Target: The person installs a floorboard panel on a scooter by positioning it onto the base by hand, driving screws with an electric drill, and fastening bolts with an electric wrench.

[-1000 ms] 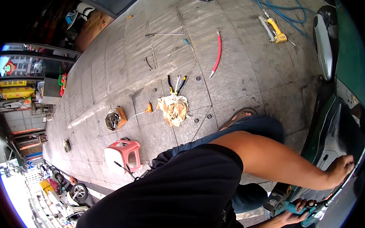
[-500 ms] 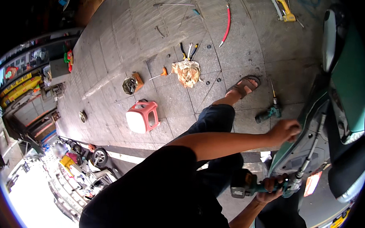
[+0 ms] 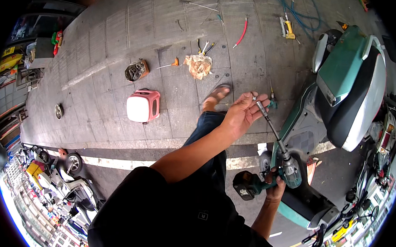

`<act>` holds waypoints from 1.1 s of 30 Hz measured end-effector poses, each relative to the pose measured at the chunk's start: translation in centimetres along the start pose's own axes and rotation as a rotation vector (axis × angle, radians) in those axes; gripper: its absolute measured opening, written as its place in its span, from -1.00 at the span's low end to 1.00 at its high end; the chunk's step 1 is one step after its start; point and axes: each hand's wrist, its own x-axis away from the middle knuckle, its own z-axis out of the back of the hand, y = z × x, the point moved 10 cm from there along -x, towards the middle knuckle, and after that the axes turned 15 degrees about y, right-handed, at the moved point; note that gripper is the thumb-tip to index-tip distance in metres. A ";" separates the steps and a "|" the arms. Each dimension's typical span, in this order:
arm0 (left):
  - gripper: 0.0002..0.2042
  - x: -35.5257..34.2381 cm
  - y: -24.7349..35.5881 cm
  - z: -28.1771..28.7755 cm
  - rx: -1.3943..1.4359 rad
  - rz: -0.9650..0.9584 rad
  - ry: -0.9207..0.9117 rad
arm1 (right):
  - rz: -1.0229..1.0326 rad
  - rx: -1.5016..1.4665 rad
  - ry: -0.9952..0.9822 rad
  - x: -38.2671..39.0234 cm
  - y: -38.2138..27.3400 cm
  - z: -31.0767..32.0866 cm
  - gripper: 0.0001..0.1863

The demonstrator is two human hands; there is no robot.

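Observation:
My right hand [image 3: 275,185] grips the handle of a teal and black cordless impact driver [image 3: 289,171]. A long metal extension [image 3: 275,132] runs from its front up to a socket [image 3: 260,107]. My left hand [image 3: 242,113] is palm up at the socket's tip. Its thumb and fingertips close on a small shiny metal piece [image 3: 254,98], too small to name for certain. Beside the driver stands a green scooter [image 3: 341,70], with its grey footboard [image 3: 302,139] under and right of the extension.
On the paving lie a second power driver [image 3: 273,102], a crumpled cloth [image 3: 198,66] with pliers, an orange-handled screwdriver [image 3: 174,62], a box of metal parts [image 3: 136,70], a red hose [image 3: 241,33] and a yellow air tool [image 3: 289,30]. A pink-and-white stool [image 3: 139,107] stands left.
My left hand has moved from beside the scooter's footboard to the socket tip. The extension has swung to point up and left. The view has turned, showing more of the scooter.

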 end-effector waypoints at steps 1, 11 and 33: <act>-0.78 1.3 -0.5 0.9 0.002 0.011 -0.018 | -0.031 -0.004 0.012 1.5 0.9 0.0 -0.55; -0.80 10.6 -4.6 13.1 -0.032 0.109 -0.036 | 0.004 -0.013 0.174 13.6 13.0 7.9 -0.49; -0.86 31.8 -32.7 34.6 -0.496 0.470 0.078 | 0.163 -0.172 0.599 43.5 29.5 32.8 -0.48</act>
